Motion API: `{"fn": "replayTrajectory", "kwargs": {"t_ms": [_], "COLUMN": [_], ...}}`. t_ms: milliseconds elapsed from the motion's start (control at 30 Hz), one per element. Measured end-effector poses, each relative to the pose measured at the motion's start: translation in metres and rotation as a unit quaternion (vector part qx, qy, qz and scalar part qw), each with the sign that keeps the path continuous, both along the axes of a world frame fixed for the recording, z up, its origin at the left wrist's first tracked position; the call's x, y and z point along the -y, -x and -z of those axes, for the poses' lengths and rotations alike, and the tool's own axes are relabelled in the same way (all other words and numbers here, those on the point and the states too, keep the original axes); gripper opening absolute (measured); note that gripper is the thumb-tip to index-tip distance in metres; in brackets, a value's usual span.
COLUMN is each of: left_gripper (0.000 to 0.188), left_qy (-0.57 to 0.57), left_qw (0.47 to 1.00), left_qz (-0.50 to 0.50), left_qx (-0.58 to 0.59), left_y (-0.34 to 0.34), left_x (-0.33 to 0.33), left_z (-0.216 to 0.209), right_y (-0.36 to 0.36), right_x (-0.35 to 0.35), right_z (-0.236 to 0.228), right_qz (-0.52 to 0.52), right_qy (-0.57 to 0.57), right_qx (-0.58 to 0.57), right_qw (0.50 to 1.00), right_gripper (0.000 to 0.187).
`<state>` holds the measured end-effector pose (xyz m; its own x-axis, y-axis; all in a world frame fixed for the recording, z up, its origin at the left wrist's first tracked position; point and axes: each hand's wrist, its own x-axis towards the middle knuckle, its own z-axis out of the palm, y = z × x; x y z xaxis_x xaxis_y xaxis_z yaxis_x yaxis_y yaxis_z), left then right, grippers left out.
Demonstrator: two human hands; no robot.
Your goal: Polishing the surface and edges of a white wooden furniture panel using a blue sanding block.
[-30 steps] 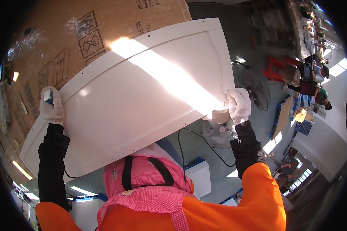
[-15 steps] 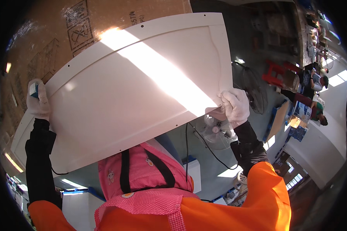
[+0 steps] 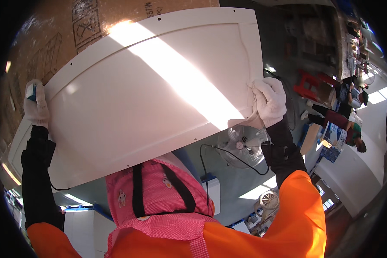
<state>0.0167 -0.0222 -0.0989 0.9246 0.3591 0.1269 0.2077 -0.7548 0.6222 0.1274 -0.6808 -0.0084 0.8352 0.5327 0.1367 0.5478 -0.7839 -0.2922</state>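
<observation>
- Workshop room, grey floor [image 3: 245, 185] below, sunlight patches on it; big brown cardboard box [image 3: 51, 38] behind the panel, top left.
- Large white panel [image 3: 146, 94] held up in front of the person, tilted, its right end higher; broad sun stripe runs across its face; small holes along its rims.
- Left hand [image 3: 35, 105], white glove, grip closed around the panel's left edge; a small blue thing [image 3: 31, 91] sits in the same grip, can't tell what it is.
- Right hand [image 3: 269, 101], white glove, grip closed on the panel's right edge with a white cloth [image 3: 245, 121] bunched between glove and panel, hanging just below the grip.
- Black sleeves on both forearms, orange top, pink checked apron [image 3: 159, 202] under the panel's lower rim.
- Below the right grip: a standing fan [image 3: 240, 146] on the floor, black cable [image 3: 210, 150] trailing from it toward the apron.
- Further under that grip, a second small fan [image 3: 268, 200], and a white box [image 3: 213, 191] beside the cable.
- Right of the right grip, well apart: red stool [image 3: 309, 84] and two other people [image 3: 348, 116] seated by the far wall.
- Panel spans between both grips, clear of the floor.
</observation>
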Motion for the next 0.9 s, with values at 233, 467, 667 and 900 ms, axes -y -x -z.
{"fn": "replayTrajectory", "kwargs": {"t_ms": [233, 467, 667, 900], "left_gripper": [0.035, 0.035, 0.035, 0.032], "left_qy": [0.006, 0.000, 0.009, -0.019], "left_qw": [0.999, 0.999, 0.999, 1.000], "left_qz": [0.014, 0.004, 0.018, 0.003], "left_qx": [-0.040, -0.044, -0.032, 0.009], "left_y": [0.014, 0.009, 0.007, 0.003], "left_x": [-0.036, -0.031, -0.022, -0.011], "left_z": [0.007, 0.008, 0.005, -0.009], "right_y": [0.046, 0.016, 0.018, 0.049], "right_x": [0.025, 0.002, 0.004, 0.018], "right_z": [0.001, 0.001, -0.001, 0.008], "right_qz": [-0.041, -0.022, -0.014, 0.006], "right_qy": [-0.002, 0.015, 0.015, 0.004], "right_qx": [-0.054, 0.014, -0.010, -0.005], "right_qw": [0.998, 1.000, 1.000, 1.000], "right_gripper": [0.021, 0.022, 0.022, 0.016]}}
